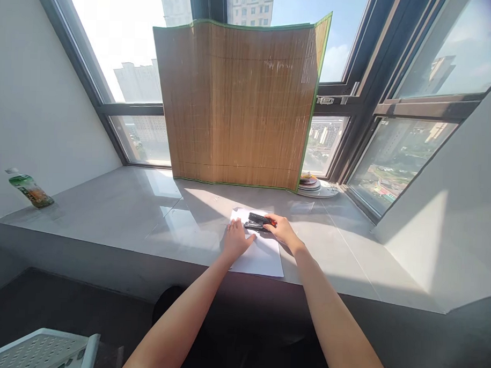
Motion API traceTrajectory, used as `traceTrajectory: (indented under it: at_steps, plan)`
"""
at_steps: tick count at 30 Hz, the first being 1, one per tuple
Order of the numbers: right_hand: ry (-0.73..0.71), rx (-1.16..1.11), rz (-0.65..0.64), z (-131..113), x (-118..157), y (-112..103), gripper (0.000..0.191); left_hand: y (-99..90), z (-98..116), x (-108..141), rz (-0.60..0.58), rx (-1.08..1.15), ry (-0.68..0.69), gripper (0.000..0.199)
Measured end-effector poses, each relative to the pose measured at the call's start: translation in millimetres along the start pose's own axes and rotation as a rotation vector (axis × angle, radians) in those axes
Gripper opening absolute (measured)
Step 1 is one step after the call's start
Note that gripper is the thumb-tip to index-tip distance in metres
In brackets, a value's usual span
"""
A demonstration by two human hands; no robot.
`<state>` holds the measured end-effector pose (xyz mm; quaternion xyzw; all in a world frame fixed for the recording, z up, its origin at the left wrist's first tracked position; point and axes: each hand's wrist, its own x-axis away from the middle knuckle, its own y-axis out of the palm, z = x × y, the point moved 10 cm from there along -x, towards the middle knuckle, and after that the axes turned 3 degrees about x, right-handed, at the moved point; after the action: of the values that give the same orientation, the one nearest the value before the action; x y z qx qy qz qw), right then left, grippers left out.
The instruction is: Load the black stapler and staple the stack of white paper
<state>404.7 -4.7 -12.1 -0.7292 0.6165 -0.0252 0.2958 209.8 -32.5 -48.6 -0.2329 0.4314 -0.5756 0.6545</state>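
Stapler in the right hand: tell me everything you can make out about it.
The stapler is mostly black, with an orange-red patch near the gripped end; its material is unclear at this size. A long upper arm sits above a slim base, with a slight gap visible between them. It lies lengthwise across the upper part of the white paper. The right hand grips its right end; the left hand rests on the paper close to its left end.

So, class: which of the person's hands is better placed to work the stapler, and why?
Probably the right hand: it grips the stapler at one end, while the left hand rests on the paper, apart from the stapler.
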Motion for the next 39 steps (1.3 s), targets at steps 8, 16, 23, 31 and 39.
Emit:
traceTrajectory:
  at_steps: [8, 16, 23, 31, 39]
  plan:
    - [0.068, 0.246, 0.209, 13, -6, -23, 0.031, -0.8, 3, 3, -0.016, 0.012, 0.016, 0.081]
    - [0.097, 0.273, 0.171, 23, -5, -18, 0.031, -14.9, -8, -1, 0.027, 0.237, -0.081, 0.077]
    - [0.04, 0.345, 0.125, 18, -6, -11, 0.033, -35.9, -41, -2, 0.106, 0.762, -0.309, 0.058]
    - [0.026, 0.305, 0.249, 0, -6, -29, 0.028, -41.3, -48, 6, 0.204, 0.874, -0.383, 0.052]
    - [0.002, 0.153, -0.025, -16, 0, 1, 0.037, -47.4, -39, 6, 0.237, 0.946, -0.354, 0.046]
